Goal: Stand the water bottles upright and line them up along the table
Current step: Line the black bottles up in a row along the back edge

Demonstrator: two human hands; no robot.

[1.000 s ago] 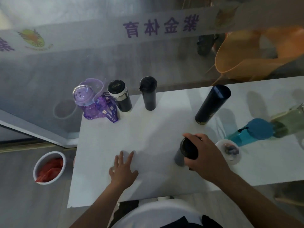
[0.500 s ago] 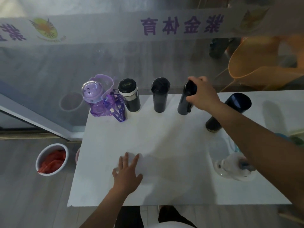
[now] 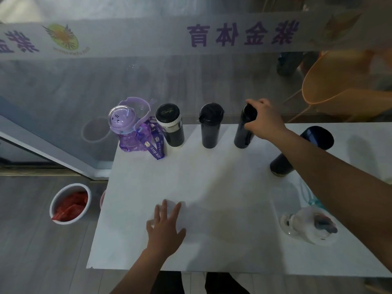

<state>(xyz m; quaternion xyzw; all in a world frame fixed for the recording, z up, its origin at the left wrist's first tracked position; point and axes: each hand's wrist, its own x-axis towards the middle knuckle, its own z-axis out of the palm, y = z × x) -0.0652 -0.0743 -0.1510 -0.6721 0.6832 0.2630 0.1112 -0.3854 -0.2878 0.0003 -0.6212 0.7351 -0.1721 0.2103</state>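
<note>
Black flask [image 3: 242, 134] upright on table [image 3: 222, 187], right grip [image 3: 265, 122] clasping its top (left grip [image 3: 165, 228] flat, fingers spread).

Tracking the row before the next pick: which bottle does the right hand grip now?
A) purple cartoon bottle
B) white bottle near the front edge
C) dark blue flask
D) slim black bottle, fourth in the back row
D: the right hand is curled round the top of the slim black bottle, while the left hand lies flat on the table.

Head-worn view, steeply down onto table [image 3: 212, 187]
</note>
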